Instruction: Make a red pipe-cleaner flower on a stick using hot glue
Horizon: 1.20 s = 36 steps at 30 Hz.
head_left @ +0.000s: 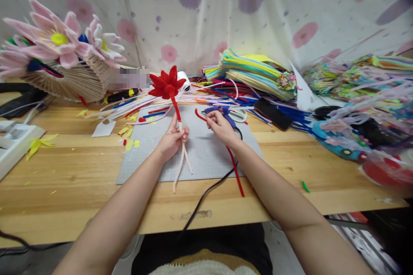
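Note:
My left hand is closed around the stem of a red pipe-cleaner flower, held upright above the mat. Red wrapping covers the upper stem, while pale pipe-cleaner ends hang below my fingers. In my right hand a red pipe cleaner is pinched; its short curved end points left and its long end trails down past my wrist to the table. Just behind the right hand lies a blue glue gun, partly hidden by it.
A grey cutting mat lies beneath both hands, crossed by a black cord. Bundles of pipe cleaners and a black phone lie behind. Pink flowers in a fan-shaped basket stand left, near a white power strip.

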Each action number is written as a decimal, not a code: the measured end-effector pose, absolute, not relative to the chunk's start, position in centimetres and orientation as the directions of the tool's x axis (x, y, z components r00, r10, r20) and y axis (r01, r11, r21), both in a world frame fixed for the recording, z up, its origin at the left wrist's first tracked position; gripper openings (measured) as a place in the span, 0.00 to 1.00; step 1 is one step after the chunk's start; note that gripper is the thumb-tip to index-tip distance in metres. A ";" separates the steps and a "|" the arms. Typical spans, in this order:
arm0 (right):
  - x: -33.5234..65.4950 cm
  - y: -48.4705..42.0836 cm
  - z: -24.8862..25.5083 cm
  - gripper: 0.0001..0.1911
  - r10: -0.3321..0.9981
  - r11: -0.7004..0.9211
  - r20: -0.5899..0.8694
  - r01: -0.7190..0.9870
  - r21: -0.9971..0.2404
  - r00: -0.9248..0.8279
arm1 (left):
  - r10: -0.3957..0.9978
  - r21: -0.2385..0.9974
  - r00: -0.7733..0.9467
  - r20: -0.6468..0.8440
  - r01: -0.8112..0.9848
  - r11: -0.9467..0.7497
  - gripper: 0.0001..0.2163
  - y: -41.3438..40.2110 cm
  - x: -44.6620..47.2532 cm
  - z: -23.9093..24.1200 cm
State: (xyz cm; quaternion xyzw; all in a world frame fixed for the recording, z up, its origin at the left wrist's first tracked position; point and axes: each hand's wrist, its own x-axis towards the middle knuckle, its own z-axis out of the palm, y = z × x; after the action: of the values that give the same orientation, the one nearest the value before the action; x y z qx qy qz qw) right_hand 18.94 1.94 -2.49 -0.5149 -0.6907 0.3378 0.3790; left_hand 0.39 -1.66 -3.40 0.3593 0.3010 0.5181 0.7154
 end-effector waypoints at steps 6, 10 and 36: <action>17.9 1.4 -2.1 0.12 0.885 0.461 0.434 0.429 -0.776 -0.167 | 0.943 0.654 0.318 -0.095 -0.695 0.300 0.31 -2.1 0.6 -2.3; 17.4 1.2 -2.2 0.09 0.843 0.524 0.517 0.443 -0.727 -0.149 | 0.911 0.576 0.402 -0.094 -0.724 0.379 0.25 -2.4 0.7 -2.3; 16.1 2.5 -0.7 0.14 0.534 0.756 0.693 0.641 -0.135 -0.484 | 0.924 0.719 0.380 -0.052 -0.628 0.299 0.27 -2.3 1.3 -2.6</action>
State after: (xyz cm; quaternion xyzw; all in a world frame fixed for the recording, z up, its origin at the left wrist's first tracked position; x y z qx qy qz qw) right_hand 16.11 2.49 -0.68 -0.3420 -0.8585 -0.0710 0.3754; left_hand 1.28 -2.29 -2.55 0.3114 0.2374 0.5037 0.7701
